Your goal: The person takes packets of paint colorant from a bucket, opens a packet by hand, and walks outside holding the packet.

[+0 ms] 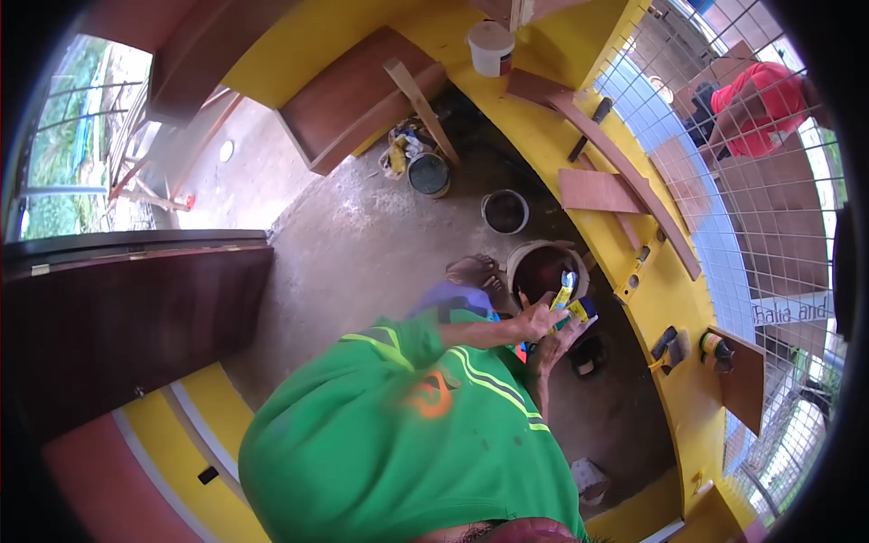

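Green shirt fabric, banded with reflective stripes, is seen nearest the camera, below the large bucket, which is taken as landmark. At that bucket's lower right edge, two small objects are held close together in front of the body. A slim yellow, white and blue item is gripped by the left hand, its upper end seen against the bucket's mouth. Just beside it, a yellow-and-dark item with a pale edge is gripped by the right hand; what exactly either object is cannot be told at this size. Bare toes are placed just left of the bucket, on the concrete floor. Above the bucket, a smaller pail is set, and farther to the upper left a third pail is stood beside crumpled rags. To the bucket's right, a yellow ledge is laid with reddish boards and a brush. Beyond the ledge, at the bucket's far upper right, a person in red is seen through wire mesh.
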`<state>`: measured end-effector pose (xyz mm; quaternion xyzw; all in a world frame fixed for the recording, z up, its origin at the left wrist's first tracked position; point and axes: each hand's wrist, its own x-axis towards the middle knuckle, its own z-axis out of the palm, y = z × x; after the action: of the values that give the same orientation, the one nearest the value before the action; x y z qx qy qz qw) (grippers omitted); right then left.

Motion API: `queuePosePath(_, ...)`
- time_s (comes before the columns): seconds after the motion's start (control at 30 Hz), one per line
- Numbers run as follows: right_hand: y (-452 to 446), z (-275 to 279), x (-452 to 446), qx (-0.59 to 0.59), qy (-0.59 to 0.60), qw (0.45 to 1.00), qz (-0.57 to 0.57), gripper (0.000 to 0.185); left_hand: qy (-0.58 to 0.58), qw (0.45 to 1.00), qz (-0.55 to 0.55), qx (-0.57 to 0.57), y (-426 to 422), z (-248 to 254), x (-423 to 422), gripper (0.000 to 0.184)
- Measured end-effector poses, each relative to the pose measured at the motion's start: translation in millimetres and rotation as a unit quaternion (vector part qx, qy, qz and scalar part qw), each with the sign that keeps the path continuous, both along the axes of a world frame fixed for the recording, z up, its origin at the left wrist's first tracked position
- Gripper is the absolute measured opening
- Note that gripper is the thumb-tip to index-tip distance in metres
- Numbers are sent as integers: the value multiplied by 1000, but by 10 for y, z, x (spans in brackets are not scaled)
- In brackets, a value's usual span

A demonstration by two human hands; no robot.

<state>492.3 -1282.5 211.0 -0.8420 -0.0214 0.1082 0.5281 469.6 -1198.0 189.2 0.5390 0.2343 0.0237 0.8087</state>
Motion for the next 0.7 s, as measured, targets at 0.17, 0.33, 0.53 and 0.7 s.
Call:
queuePosePath(0.17, -170, 30, 172, 50, -35, 998, -32, 67, -67, 946, 24, -317, 168, -170, -161, 37)
queuePosePath(0.33, -355, 28, 298, 46, -82, 994, -53, 59, 115, 988, 50, -92, 480, 179, -305, 36)
queuePosePath(0.53, -882, -195, -62, -111, -113, 979, -125, 50, 146, 985, -16, -89, 645, 140, -279, 33)
queuePosePath(0.7, -1648, -720, -842, -91, 155, 917, -357, 65, 84, 979, -169, 75, 746, 215, 72, 30)
